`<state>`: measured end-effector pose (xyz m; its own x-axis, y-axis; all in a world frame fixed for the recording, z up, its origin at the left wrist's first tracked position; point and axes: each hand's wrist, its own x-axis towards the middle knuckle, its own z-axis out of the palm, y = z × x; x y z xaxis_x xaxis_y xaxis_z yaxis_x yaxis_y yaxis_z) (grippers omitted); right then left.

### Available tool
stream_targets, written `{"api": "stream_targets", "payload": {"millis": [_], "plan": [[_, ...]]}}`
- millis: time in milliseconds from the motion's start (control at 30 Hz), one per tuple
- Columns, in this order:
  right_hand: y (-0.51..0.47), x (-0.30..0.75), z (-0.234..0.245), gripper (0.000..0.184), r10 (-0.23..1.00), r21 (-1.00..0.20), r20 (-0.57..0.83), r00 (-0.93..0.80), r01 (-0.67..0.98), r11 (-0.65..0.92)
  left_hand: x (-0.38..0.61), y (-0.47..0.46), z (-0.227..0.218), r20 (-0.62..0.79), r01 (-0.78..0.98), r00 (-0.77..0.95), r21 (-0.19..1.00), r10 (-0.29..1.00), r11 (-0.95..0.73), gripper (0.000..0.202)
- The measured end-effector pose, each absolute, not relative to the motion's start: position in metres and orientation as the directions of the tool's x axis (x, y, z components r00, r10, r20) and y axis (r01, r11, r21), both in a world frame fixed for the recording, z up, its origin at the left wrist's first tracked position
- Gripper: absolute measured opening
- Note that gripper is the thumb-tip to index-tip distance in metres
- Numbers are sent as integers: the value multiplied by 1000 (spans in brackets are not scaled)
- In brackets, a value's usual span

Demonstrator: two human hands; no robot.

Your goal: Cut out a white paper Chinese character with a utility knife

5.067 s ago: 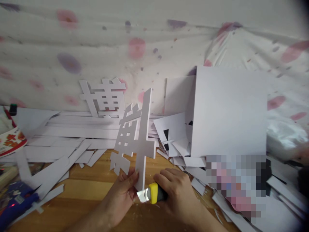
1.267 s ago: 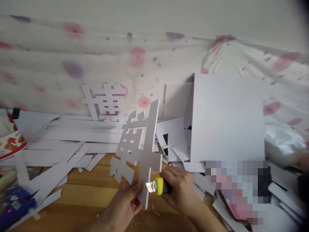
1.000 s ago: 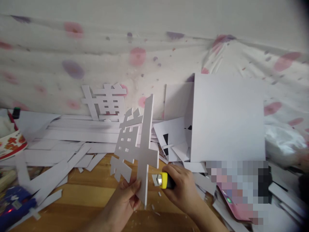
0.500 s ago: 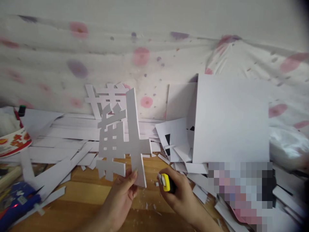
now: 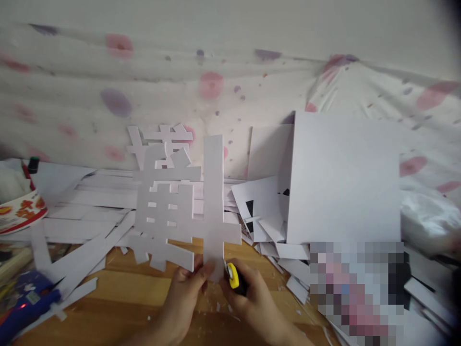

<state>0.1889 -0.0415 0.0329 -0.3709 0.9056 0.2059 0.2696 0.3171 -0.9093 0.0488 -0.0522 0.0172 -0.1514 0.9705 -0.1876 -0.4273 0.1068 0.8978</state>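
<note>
My left hand [image 5: 189,293] pinches the lower end of a white foam board character [image 5: 213,202], holding it upright above the table. The cutout has a long vertical bar on its right and a lattice of strokes with small square holes on its left. In my right hand [image 5: 252,293] is a yellow and black utility knife [image 5: 234,278], fingers wrapped round it. Its tip is close beside the right edge of the bar, near the bottom; whether it touches the board I cannot tell. Behind, another white cut-out character [image 5: 135,142] leans against the patterned curtain.
White board strips [image 5: 82,247] lie in piles to the left and back. A blue glue gun [image 5: 30,293] with a red light rests at left, near a food tub [image 5: 25,211]. A large white panel [image 5: 345,178] stands at right. Small scraps litter the wooden table [image 5: 126,288].
The foam board character has turned to face me more squarely and shifted slightly right. My right hand has moved left with the utility knife, up to the board's lower edge.
</note>
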Motion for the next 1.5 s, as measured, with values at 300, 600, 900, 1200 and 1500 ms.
{"api": "stream_targets", "payload": {"millis": [300,600,900,1200,1500], "plan": [[-39,196,23,22,884,-813,365,-293,362,456,43,-45,31,-84,-236,-169,971,982,43,19],[-17,211,30,24,939,-930,342,43,161,331,21,-25,19,-86,-35,-13,996,996,85,19],[-20,209,36,15,965,-944,259,-46,199,263,-7,-10,30,-95,154,216,986,972,62,12],[-20,204,23,27,947,-991,108,302,-43,127,-37,1,36,-142,342,261,939,955,47,18],[-15,208,26,28,898,-967,125,421,-151,205,24,-16,4,-320,-413,-149,880,936,235,39]]}}
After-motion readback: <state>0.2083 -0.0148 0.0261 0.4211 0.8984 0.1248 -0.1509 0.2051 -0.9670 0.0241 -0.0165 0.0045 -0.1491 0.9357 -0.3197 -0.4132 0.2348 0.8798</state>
